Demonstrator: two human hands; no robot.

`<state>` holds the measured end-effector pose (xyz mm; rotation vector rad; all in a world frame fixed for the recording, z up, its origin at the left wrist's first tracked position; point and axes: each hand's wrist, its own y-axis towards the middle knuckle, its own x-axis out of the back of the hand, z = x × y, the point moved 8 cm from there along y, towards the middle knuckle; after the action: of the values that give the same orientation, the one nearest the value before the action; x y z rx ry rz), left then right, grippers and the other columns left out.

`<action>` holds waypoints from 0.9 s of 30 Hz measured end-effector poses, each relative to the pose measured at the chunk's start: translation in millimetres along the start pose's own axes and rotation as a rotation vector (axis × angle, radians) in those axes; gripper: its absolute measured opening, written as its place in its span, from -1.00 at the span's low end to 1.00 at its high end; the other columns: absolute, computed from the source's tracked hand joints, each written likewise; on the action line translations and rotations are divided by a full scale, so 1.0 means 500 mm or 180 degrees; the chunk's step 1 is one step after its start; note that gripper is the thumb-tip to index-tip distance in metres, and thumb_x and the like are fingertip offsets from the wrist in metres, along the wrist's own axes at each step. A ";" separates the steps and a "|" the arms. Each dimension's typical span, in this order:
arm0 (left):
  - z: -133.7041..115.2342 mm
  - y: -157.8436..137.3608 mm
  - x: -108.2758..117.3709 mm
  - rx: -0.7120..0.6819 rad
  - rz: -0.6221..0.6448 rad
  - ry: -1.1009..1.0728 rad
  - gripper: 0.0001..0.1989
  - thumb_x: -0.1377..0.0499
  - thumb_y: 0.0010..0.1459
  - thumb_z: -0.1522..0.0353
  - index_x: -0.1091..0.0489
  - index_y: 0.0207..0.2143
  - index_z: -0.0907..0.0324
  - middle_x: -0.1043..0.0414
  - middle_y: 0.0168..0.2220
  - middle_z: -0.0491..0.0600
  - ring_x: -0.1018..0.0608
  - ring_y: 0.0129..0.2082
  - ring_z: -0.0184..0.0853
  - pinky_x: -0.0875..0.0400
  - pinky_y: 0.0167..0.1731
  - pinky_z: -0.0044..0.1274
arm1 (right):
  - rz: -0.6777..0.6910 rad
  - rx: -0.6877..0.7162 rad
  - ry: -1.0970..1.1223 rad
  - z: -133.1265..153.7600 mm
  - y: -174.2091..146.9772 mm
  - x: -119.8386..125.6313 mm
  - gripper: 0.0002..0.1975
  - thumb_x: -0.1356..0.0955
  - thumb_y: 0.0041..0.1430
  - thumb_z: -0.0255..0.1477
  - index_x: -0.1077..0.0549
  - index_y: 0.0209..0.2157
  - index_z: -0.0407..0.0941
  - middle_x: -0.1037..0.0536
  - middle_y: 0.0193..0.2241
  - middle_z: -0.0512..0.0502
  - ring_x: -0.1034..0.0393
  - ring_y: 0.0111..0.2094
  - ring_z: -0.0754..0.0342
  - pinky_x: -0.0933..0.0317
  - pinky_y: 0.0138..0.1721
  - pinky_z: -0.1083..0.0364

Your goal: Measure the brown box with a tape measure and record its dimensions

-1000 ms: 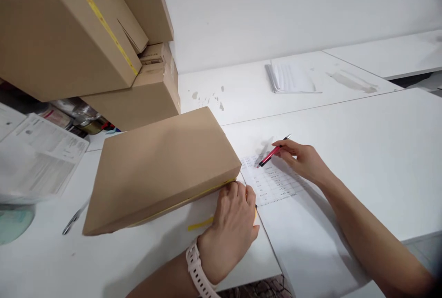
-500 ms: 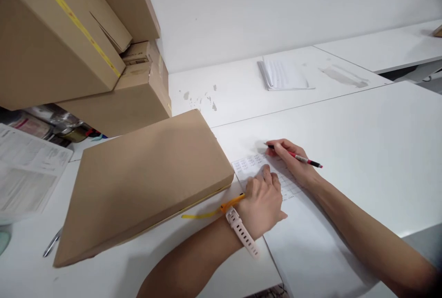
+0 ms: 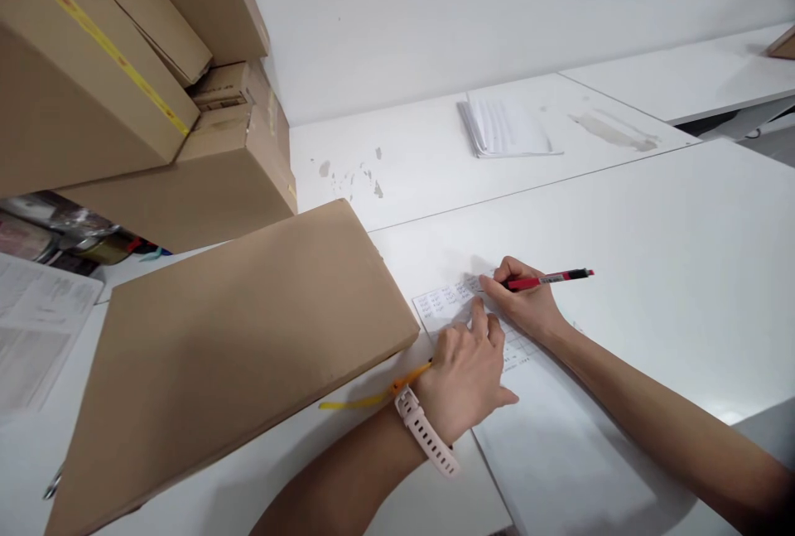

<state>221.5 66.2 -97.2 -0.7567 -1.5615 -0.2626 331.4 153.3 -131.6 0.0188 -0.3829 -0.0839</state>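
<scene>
A red-and-black pen is pinched in my right hand, its writing end hidden by the fingers at the upper part of a sheet of paper. Rows of small handwriting and a printed grid show on that sheet. My left hand rests on the paper with its fingers apart, holding it down, a pale pink watch band round the wrist. Partly under this hand lies a thin orange-and-yellow item, its kind unclear. Just left is a flat cardboard box.
Bigger cardboard boxes are stacked at the back left against the wall. A pile of papers lies at the back of the white table. A printed sheet sits at the left edge, near a partly covered pen.
My right hand has tilted the pen and lowered it toward the paper. My left hand stays on the sheet. The view has shifted slightly, so the boxes sit further left.
</scene>
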 end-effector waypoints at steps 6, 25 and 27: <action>-0.001 0.003 -0.003 -0.0012 -0.0064 0.0069 -0.08 -0.27 0.13 -0.07 -0.18 0.29 0.43 -0.12 0.36 0.40 -0.61 -0.16 -0.13 -0.55 -0.20 -0.39 | -0.0095 0.0010 -0.0150 0.000 -0.003 0.001 -0.67 -0.41 0.06 -0.36 -0.18 -0.60 -0.05 -0.18 -0.65 0.13 -0.02 -0.57 0.18 0.02 -0.53 0.11; -0.002 0.004 -0.004 -0.0022 -0.0094 0.0102 -0.07 -0.28 0.12 -0.09 -0.20 0.29 0.42 -0.11 0.38 0.40 -0.62 -0.15 -0.16 -0.56 -0.18 -0.43 | -0.0041 0.0071 -0.0292 0.010 -0.004 -0.005 -0.67 -0.40 0.04 -0.39 -0.16 -0.62 -0.04 -0.16 -0.67 0.13 -0.02 -0.57 0.17 0.01 -0.53 0.11; -0.002 0.003 -0.004 -0.0025 -0.0065 0.0105 -0.07 -0.27 0.12 -0.08 -0.19 0.29 0.42 -0.10 0.38 0.40 -0.62 -0.13 -0.16 -0.55 -0.16 -0.43 | -0.0073 0.0068 -0.0313 0.009 -0.003 -0.003 -0.68 -0.39 0.05 -0.39 -0.16 -0.61 -0.04 -0.16 -0.68 0.14 -0.01 -0.57 0.17 0.02 -0.53 0.11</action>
<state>223.1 66.3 -99.4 -0.7394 -1.5384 -0.2950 328.2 151.7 -128.3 0.0402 -0.4820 -0.1036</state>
